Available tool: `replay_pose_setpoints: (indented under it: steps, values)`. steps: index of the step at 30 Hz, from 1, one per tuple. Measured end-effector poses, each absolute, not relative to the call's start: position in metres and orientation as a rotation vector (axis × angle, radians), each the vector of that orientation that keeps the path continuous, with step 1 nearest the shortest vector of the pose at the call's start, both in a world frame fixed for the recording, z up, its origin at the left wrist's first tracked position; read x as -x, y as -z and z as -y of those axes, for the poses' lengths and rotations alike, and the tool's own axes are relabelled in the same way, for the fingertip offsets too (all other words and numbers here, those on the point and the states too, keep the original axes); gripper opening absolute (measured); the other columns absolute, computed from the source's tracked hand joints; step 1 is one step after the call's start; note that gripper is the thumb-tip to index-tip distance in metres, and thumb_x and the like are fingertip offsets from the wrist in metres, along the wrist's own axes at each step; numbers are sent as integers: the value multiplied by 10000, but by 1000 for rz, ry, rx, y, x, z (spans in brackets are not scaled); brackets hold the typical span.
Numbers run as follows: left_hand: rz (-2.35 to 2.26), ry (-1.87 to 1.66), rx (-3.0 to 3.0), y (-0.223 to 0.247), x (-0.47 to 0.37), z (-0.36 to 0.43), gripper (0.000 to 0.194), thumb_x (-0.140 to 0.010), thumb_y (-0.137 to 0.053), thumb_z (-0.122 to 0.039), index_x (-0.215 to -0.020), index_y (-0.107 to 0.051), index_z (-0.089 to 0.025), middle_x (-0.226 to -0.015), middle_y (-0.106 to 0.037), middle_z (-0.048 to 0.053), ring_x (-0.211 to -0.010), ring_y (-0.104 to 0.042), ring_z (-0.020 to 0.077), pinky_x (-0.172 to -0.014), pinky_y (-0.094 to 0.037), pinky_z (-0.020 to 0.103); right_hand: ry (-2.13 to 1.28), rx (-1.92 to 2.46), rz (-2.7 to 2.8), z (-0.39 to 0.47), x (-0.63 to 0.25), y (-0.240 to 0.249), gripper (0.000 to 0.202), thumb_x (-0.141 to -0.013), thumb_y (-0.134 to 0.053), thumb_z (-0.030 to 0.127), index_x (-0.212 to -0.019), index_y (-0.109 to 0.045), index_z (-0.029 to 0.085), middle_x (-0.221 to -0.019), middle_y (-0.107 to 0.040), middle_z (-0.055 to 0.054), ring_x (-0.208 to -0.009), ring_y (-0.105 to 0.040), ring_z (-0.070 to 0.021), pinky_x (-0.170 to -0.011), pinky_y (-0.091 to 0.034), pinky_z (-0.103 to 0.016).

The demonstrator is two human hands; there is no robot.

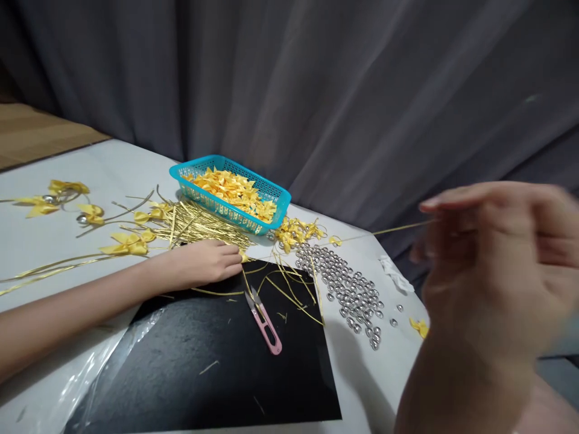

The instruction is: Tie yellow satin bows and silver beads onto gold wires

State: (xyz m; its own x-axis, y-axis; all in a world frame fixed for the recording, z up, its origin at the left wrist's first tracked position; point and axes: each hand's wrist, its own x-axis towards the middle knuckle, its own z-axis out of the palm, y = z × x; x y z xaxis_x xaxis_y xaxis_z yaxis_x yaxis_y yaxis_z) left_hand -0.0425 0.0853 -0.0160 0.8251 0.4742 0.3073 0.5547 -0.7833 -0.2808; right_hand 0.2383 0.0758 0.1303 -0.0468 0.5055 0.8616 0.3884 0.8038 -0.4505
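Observation:
My left hand (210, 263) rests at the back edge of a black mat (203, 361), its fingers closed. A bit of yellow ribbon bow (244, 256) shows at its fingertips; the rest is hidden. My right hand (493, 259) is raised at the right, blurred, with thumb and fingers pinched on a thin gold cord (400, 229). This cord stretches leftward over the table toward my left hand. Pink thread snips (266, 328) lie on the mat just below my left hand, among loose gold cords (289, 292).
Behind stands a blue basket (275, 220) of yellow bows, beside a pile of gold cord pieces (199, 223). Many silver beads (348, 286) are spread to the right. Finished-looking bows with cords (129, 243) lie left. A grey curtain (339, 90) hangs behind the white table (122, 160).

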Motion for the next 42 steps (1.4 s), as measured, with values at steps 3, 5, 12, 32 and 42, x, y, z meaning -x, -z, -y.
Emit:
replay_pose_setpoints:
  steps: [3, 5, 12, 32, 42]
  values:
    - [967, 244, 2778, 5, 46, -91, 299, -687, -497, 64, -746, -655, -183, -795, -721, 31, -766, -642, 188, -671, -481, 282, -392, 726, 1650, -84, -219, -122, 211, -905, -574, 202, -780, -743, 229, -787, -654, 4, -535, -485, -46, -468, -359, -227]
    - [1180, 357, 2835, -7, 46, -88, 283, -655, -505, 30, -733, -659, -194, -873, -723, 44, -890, -637, 229, -782, -485, 340, -556, 712, 1723, -89, -211, -113, 183, -892, -600, 235, -829, -769, 266, -902, -685, -2, -763, -605, -96, -610, -470, -234]
    - [1790, 2017, 2970, -38, 11, -48, 344, -969, -350, -405, -1117, -621, -252, -1051, -697, 55, -984, -644, 201, -841, -528, 322, -1036, 607, 1908, -89, -169, -72, 148, -862, -646, 295, -935, -769, 332, -1183, -674, 2, -1228, -538, -184, -1065, -417, -424]
    - [2456, 2461, 2728, -42, 4, -49, 304, -919, -439, -399, -748, -573, -187, -541, -187, -83, -450, -104, 86, -351, -106, 204, -851, 1415, 2511, -184, -244, -20, 176, -633, -715, 49, -784, -744, 135, -724, -664, -27, -609, -523, -101, -609, -406, -249]
    - [2304, 2281, 2897, -46, 0, -47, 341, -889, -428, -386, -592, -418, -217, -516, -202, -76, -439, -139, 88, -359, -129, 205, -1208, 1191, 2283, -155, -222, -42, 384, -780, -671, 460, -1045, -691, 183, -806, -693, -31, -498, -523, -63, -484, -460, -227]
